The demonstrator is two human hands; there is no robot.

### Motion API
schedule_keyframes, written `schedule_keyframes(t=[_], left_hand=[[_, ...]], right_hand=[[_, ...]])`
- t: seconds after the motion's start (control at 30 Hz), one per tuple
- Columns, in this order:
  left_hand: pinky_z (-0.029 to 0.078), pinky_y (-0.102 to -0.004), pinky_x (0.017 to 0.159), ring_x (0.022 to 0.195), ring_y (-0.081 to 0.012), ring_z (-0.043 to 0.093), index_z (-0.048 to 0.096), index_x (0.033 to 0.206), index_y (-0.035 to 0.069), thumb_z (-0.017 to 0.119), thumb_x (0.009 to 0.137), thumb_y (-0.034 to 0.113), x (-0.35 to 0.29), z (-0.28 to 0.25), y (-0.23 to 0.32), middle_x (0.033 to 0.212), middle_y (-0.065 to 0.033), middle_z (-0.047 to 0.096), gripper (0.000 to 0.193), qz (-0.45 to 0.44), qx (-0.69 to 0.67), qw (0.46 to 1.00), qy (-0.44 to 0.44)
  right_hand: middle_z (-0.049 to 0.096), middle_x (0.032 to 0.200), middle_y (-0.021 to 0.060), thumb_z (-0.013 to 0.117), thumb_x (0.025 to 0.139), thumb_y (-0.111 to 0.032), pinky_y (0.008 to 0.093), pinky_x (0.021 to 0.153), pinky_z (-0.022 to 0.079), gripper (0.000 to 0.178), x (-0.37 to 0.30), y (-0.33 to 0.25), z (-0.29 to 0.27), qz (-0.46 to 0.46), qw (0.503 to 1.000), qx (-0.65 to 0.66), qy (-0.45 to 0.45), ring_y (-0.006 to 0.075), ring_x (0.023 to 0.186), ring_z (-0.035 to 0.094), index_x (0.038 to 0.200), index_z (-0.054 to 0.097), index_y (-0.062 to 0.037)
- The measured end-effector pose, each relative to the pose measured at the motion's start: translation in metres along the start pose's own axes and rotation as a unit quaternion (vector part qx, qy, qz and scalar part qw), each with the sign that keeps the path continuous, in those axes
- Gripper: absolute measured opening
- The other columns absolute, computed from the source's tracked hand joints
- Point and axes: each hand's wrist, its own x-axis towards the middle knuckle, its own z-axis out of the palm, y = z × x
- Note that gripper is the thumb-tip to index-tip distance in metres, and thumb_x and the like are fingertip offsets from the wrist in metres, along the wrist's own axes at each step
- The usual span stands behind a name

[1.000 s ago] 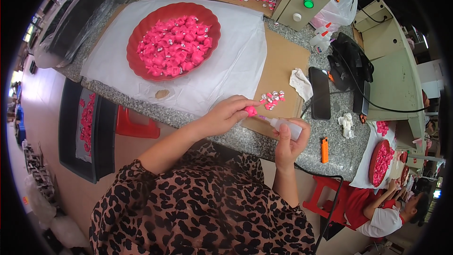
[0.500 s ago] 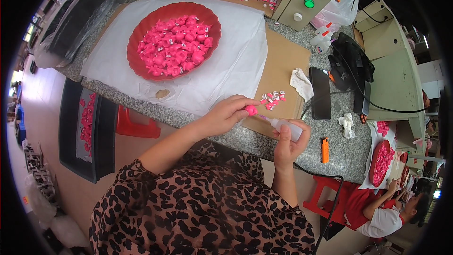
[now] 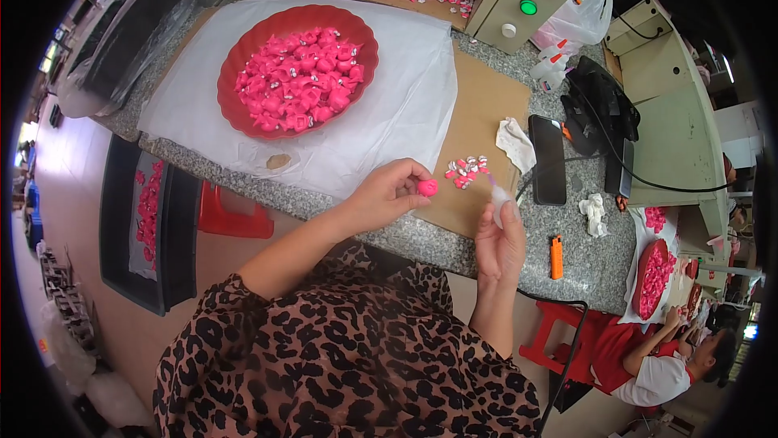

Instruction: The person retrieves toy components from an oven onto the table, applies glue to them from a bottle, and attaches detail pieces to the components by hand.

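Note:
Between the thumb and fingers of my left hand (image 3: 387, 192) is a small round pink plastic piece (image 3: 427, 188), held above the front of the bench. My right hand (image 3: 498, 242) grips a small translucent squeeze bottle (image 3: 502, 206), its thin purplish tip pointing up and away from the pink piece. Just beyond my hands, a little cluster of pink and white parts (image 3: 466, 170) lies on the brown cardboard (image 3: 486, 106). Farther left, a red scalloped bowl (image 3: 235, 106) is heaped with pink pieces on white paper.
Right of the cardboard are a crumpled cloth (image 3: 516, 145), a black phone (image 3: 549, 162), an orange lighter (image 3: 556, 257) and a black cable. At the back stands a box with lit buttons (image 3: 531, 0). A dark bin (image 3: 174, 235) sits lower left. Another person (image 3: 656, 361) works at right.
My right hand has drawn the squeeze bottle away from the pink piece and tipped it upright. My left hand keeps the piece, now turned slightly.

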Motion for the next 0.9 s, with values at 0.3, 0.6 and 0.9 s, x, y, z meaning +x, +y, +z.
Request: schedule_keyframes(t=[0.3, 0.6, 0.9], left_hand=[[0.044, -0.0213, 0.067, 0.081, -0.0073, 0.050, 0.043, 0.089, 0.003, 0.058, 0.075, 0.000, 0.003, 0.000, 0.011, 0.091, -0.0033, 0.050, 0.021, -0.057, -0.108, 0.993, -0.005], [0.043, -0.0223, 0.066, 0.075, -0.0101, 0.051, 0.045, 0.088, 0.004, 0.056, 0.079, 0.006, 0.005, 0.001, 0.007, 0.087, -0.0038, 0.051, 0.015, -0.081, -0.238, 0.968, -0.024], [0.043, -0.0240, 0.068, 0.079, -0.0126, 0.053, 0.046, 0.092, 0.002, 0.054, 0.080, 0.008, 0.004, -0.001, 0.008, 0.086, -0.0047, 0.052, 0.015, -0.063, -0.252, 0.965, -0.019]], right_hand=[[0.056, 0.078, 0.0083, 0.058, 0.077, -0.011, 0.0261, 0.060, 0.047, 0.024, 0.009, -0.029, -0.011, 0.058, 0.985, -0.143, -0.077, 0.0178, 0.070, 0.058, 0.096, 0.049, 0.0001], [0.053, 0.079, 0.0088, 0.056, 0.079, -0.021, 0.0282, 0.064, 0.048, 0.032, 0.014, -0.029, -0.003, 0.053, 0.975, -0.169, -0.133, 0.0170, 0.072, 0.056, 0.099, 0.047, 0.0027], [0.057, 0.076, 0.0081, 0.059, 0.072, -0.005, 0.0266, 0.062, 0.043, 0.021, 0.038, -0.024, 0.003, -0.125, 0.775, -0.605, -0.136, 0.0169, 0.071, 0.056, 0.092, 0.057, -0.0023]])
